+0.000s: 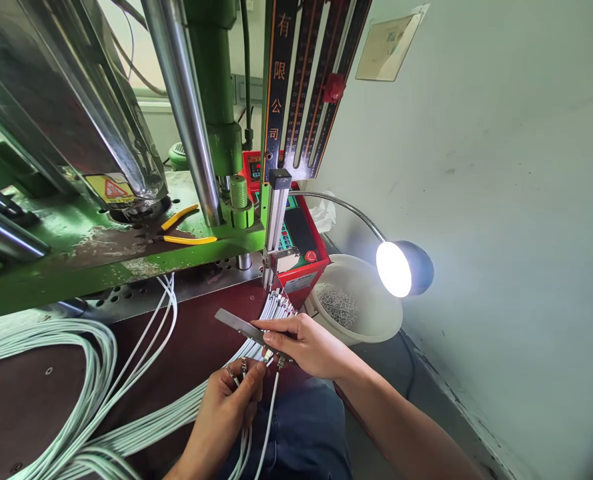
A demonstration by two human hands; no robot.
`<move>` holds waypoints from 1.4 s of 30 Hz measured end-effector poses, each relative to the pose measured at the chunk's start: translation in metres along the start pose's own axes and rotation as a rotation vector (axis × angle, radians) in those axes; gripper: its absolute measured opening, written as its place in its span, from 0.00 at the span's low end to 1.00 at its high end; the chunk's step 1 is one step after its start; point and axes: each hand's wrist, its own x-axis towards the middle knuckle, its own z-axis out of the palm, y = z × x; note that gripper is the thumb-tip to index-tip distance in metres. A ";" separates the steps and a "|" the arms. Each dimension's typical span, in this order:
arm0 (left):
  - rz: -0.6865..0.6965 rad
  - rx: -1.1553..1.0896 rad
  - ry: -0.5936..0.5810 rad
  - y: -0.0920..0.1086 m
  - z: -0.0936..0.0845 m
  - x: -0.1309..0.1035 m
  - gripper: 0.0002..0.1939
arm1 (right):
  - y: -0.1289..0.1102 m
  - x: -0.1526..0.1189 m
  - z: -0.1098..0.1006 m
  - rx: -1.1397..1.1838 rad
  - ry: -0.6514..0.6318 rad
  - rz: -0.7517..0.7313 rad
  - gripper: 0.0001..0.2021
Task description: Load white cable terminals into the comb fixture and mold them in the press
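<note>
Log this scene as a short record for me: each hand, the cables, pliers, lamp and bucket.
Left hand: holds cable ends with metal tips
Right hand: grips a flat metal bar
Cables: white, many, some looped on the brown table
Pliers: yellow handles spread, lying on the green machine
Lamp: lit, on a bendy neck
Bucket: pale, small pieces inside

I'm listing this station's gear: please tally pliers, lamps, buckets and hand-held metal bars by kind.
Yellow-handled metal pliers: 1
Round, dark-shaded gooseneck lamp: 1
Round off-white bucket: 1
Flat grey metal bar in the right hand: 1
Total: 4
</note>
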 end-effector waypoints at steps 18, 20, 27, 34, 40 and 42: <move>-0.046 -0.184 -0.096 0.003 -0.007 0.002 0.10 | 0.002 -0.007 -0.013 -0.109 0.001 0.008 0.20; -0.099 -0.274 -0.103 0.003 -0.010 0.001 0.10 | 0.004 -0.008 -0.016 -0.100 -0.012 0.019 0.21; -0.029 -0.169 -0.078 0.005 -0.009 0.000 0.10 | 0.008 -0.008 -0.017 -0.085 -0.056 0.022 0.20; 0.074 0.066 -0.039 0.007 -0.009 0.003 0.15 | 0.006 -0.010 -0.011 -0.087 -0.067 0.012 0.20; 0.105 0.131 0.003 0.003 -0.010 0.008 0.19 | 0.006 -0.009 -0.009 -0.074 -0.072 0.019 0.20; 0.104 0.135 0.016 0.002 -0.011 0.008 0.19 | 0.006 -0.008 -0.009 -0.069 -0.069 0.021 0.20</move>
